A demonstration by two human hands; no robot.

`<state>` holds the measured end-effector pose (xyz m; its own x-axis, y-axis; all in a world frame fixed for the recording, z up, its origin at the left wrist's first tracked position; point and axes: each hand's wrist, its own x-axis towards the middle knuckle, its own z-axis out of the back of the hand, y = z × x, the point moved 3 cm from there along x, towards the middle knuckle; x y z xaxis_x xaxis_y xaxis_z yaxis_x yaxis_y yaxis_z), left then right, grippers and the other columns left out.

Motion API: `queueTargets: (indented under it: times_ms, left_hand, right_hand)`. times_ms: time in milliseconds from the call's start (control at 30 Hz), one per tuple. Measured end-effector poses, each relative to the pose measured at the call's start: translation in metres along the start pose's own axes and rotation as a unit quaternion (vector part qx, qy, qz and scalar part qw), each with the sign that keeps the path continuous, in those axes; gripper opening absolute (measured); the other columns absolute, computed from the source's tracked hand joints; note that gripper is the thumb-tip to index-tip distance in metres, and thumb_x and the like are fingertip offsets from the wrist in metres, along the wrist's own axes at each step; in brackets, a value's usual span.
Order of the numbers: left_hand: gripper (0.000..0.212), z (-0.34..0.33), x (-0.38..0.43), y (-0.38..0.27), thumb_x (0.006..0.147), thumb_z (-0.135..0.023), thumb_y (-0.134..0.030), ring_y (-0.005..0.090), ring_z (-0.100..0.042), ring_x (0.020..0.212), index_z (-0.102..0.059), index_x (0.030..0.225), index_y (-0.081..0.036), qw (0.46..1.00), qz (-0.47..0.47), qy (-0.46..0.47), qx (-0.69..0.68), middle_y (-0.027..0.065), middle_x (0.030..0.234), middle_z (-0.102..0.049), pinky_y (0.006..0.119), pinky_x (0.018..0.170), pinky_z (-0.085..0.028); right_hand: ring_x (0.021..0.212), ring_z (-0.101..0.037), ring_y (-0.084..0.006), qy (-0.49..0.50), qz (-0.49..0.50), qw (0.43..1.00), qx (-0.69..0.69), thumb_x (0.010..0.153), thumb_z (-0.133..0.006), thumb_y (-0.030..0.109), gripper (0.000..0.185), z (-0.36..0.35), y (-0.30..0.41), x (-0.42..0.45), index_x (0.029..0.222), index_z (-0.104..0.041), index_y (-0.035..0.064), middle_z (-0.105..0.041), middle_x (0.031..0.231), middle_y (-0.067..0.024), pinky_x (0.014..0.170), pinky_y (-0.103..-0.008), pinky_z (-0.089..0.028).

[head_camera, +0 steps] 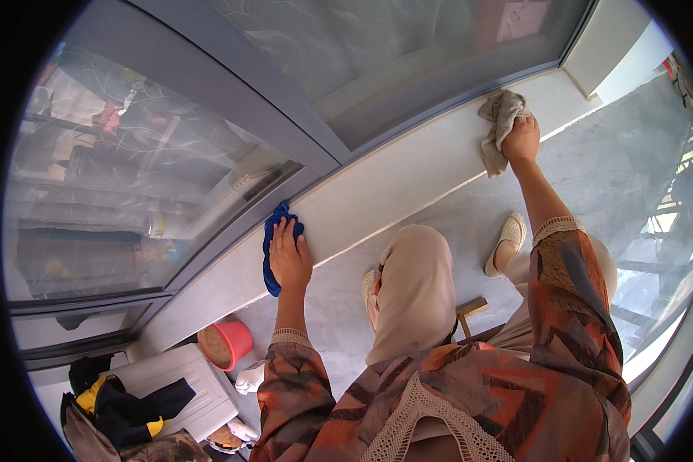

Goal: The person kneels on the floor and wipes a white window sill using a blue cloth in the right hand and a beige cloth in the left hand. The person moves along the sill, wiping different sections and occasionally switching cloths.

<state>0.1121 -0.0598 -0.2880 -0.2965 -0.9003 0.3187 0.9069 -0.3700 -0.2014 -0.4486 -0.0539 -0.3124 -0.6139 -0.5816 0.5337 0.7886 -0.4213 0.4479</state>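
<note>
A pale window sill (381, 190) runs diagonally below a grey-framed glass window. My left hand (289, 254) lies flat with its fingers spread on a blue cloth (271, 242), which is pressed against the sill. Farther along the same sill, at the upper right, my right hand (521, 138) is closed over a crumpled grey-beige cloth (503, 112). Part of that cloth hangs over the sill's front edge. The palm side of each hand is hidden.
Below the sill's left end stands a red bucket (234, 341) with brown contents, next to a white appliance (176, 384) with dark and yellow clothing (133, 410) on it. A wooden stool (468, 315) shows partly beneath me. Grey floor (600, 150) stretches to the right.
</note>
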Motion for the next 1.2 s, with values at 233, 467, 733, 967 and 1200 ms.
queueTargets:
  times_ms: [233, 467, 733, 967, 1200]
  left_hand:
    - [0.041, -0.038, 0.047, -0.093, 0.096, -0.050, -0.022, 0.0345, -0.043, 0.135, -0.055, 0.133, -0.007, 0.988, -0.117, 0.076, -0.059, 0.0134, 0.145, -0.048, 0.046, 0.111, -0.033]
    - [0.043, -0.093, 0.101, -0.283, 0.096, -0.051, -0.026, 0.0309, -0.036, 0.139, -0.051, 0.137, -0.011, 0.942, -0.271, 0.141, -0.137, 0.0111, 0.149, -0.043, 0.044, 0.115, -0.028]
    - [0.041, -0.048, 0.061, -0.186, 0.094, -0.057, -0.025, 0.0292, -0.043, 0.136, -0.057, 0.133, -0.013, 0.950, -0.235, 0.145, -0.143, 0.0084, 0.145, -0.049, 0.044, 0.111, -0.033]
    - [0.041, 0.029, -0.049, 0.038, 0.098, -0.047, -0.023, 0.0414, -0.044, 0.132, -0.055, 0.132, -0.001, 0.999, 0.025, 0.034, 0.000, 0.0222, 0.140, -0.051, 0.046, 0.110, -0.035]
    - [0.041, -0.011, 0.008, -0.058, 0.097, -0.048, -0.020, 0.0401, -0.043, 0.134, -0.054, 0.133, -0.003, 0.996, -0.068, 0.055, -0.023, 0.0192, 0.143, -0.049, 0.044, 0.109, -0.036]
  right_hand:
    - [0.105, -0.056, -0.0338, -0.027, -0.020, 0.999, -0.010, 0.085, -0.055, 0.022, 0.021, -0.004, 0.012, -0.015, 0.099, -0.062, 0.0078, -0.063, 0.106, -0.0112, 0.090, -0.0451, -0.045]
    - [0.109, -0.054, -0.0322, -0.017, -0.032, 0.999, -0.007, 0.085, -0.055, 0.022, 0.025, -0.002, 0.020, -0.010, 0.105, -0.062, 0.0091, -0.061, 0.111, -0.0100, 0.093, -0.0442, -0.044]
    - [0.110, -0.054, -0.0313, 0.011, -0.042, 0.999, -0.002, 0.085, -0.054, 0.022, 0.027, 0.000, 0.008, -0.009, 0.108, -0.062, 0.0095, -0.061, 0.113, -0.0092, 0.094, -0.0438, -0.043]
    - [0.111, -0.054, -0.0305, -0.012, -0.044, 0.999, 0.002, 0.085, -0.054, 0.021, 0.025, -0.001, 0.015, -0.011, 0.105, -0.062, 0.0088, -0.062, 0.113, -0.0082, 0.095, -0.0433, -0.042]
    - [0.113, -0.053, -0.0300, -0.010, -0.065, 0.998, 0.005, 0.085, -0.055, 0.020, 0.025, 0.003, 0.017, -0.012, 0.105, -0.062, 0.0077, -0.062, 0.113, -0.0079, 0.095, -0.0430, -0.041]
